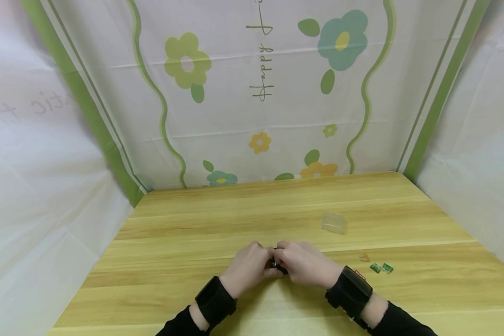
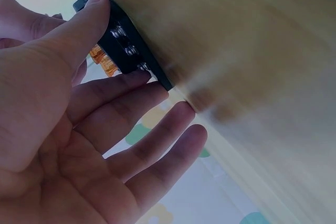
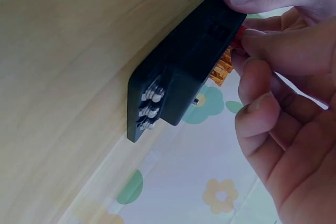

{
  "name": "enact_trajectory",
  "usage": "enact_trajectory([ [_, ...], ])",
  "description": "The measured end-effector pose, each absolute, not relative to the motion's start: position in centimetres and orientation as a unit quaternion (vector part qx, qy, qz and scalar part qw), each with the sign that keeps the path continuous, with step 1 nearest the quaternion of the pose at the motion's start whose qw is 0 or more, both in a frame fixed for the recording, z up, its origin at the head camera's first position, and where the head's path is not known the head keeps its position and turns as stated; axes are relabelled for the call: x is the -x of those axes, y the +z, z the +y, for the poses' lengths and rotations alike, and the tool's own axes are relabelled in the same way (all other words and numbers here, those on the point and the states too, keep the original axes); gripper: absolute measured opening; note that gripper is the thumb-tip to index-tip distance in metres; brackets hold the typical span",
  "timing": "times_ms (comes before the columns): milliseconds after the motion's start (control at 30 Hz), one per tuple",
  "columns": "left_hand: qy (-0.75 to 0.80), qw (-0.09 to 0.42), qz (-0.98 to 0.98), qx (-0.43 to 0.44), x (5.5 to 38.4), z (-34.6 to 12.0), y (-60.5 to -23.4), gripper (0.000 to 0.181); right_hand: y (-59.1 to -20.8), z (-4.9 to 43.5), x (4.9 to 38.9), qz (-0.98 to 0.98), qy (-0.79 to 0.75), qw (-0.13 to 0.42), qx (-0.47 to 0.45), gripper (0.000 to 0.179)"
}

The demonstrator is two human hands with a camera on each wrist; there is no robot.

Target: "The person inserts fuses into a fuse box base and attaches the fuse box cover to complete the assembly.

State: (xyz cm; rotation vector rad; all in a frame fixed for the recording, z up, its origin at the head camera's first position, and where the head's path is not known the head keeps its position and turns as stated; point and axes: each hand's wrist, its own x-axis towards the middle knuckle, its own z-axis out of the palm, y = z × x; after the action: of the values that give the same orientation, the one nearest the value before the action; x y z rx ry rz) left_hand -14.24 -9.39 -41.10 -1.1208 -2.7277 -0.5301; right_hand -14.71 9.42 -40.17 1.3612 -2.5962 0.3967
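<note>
Black block [image 3: 184, 59]: between my hands, on or just above the bench [image 1: 168, 261]; I cannot tell which.
Left hand [image 1: 248, 267]: thumb and two fingers hold the block; the other two stretch past it.
Right hand [image 1: 305, 263]: curled fingers pinch a red piece [image 3: 238, 37] at the block's side.
Hidden: most of the red piece; part of the orange piece [image 3: 221, 71], behind the block.
Cut off: sleeves [image 1: 401, 322].
</note>
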Motion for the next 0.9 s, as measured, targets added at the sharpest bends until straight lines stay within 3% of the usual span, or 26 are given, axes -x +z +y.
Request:
enact_trajectory([
  [367,-0.167,0.089,-0.907,0.376,14.19,-9.45,-41.22,0.025,-39.98,9.42,14.69,-0.867,0.144,0.098,-0.467,0.015],
  [900,-0.161,0.094,-0.908,0.375,14.10,-9.45,-41.32,0.029,-39.76,9.76,14.65,-0.865,0.180,0.089,-0.460,0.024],
])
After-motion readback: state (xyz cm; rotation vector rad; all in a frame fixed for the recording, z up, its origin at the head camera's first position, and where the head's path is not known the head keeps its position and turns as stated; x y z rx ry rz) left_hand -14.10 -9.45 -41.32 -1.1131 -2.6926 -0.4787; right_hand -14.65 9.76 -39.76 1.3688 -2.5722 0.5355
